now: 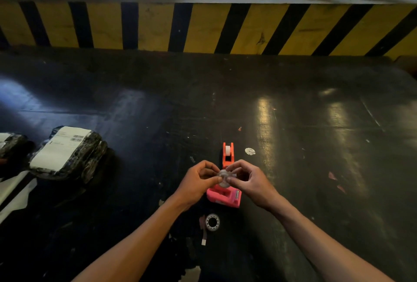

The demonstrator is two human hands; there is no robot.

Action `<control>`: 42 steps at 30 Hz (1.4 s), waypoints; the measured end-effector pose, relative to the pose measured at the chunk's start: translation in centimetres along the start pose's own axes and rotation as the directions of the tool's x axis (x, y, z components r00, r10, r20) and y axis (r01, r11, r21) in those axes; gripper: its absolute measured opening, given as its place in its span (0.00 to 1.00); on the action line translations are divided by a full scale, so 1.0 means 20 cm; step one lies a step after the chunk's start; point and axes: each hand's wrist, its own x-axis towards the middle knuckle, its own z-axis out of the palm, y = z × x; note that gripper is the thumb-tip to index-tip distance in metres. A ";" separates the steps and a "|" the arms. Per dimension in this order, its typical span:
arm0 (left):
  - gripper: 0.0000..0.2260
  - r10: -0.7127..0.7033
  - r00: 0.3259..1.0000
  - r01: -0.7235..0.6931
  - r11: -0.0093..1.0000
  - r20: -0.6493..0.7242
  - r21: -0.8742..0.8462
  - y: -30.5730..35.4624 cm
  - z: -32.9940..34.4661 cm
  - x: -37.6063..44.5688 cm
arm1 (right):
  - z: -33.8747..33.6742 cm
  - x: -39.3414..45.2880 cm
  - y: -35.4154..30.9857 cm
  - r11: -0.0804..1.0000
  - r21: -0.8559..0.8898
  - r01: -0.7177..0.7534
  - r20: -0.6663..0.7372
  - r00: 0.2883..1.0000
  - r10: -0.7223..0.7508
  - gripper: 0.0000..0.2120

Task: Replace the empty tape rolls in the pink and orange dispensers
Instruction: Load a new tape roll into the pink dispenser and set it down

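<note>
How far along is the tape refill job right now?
The orange dispenser already holds a white roll. Both hands, left and right, grip a clear tape roll above the pink dispenser, not yet loaded. Another roll lies nearby.

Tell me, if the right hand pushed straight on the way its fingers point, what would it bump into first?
The right hand points toward the left hand, with the clear tape roll pinched between them. Past that roll it would probably meet the left hand's fingertips, though depth is hard to judge.
</note>
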 end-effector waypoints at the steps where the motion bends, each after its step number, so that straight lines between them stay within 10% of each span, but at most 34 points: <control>1: 0.10 0.002 1.000 -0.002 0.999 0.001 0.043 -0.01 -0.01 0.01 | 0.00 0.01 0.02 1.000 -0.025 0.006 -0.007 1.000 -0.006 0.10; 8: 0.26 0.059 0.996 -0.091 0.805 0.073 0.586 -0.14 -0.03 0.06 | 0.07 0.09 0.22 0.874 -0.452 0.177 0.039 0.983 -0.179 0.10; 21: 0.20 -0.010 0.983 -0.111 0.766 0.183 0.633 -0.20 -0.04 0.13 | 0.16 0.10 0.32 0.673 -0.655 0.342 0.205 0.939 -0.277 0.14; 42: 0.20 -0.031 0.982 -0.097 0.762 0.186 0.640 -0.21 -0.04 0.15 | 0.13 0.08 0.25 0.711 -0.670 0.213 0.170 0.977 -0.132 0.26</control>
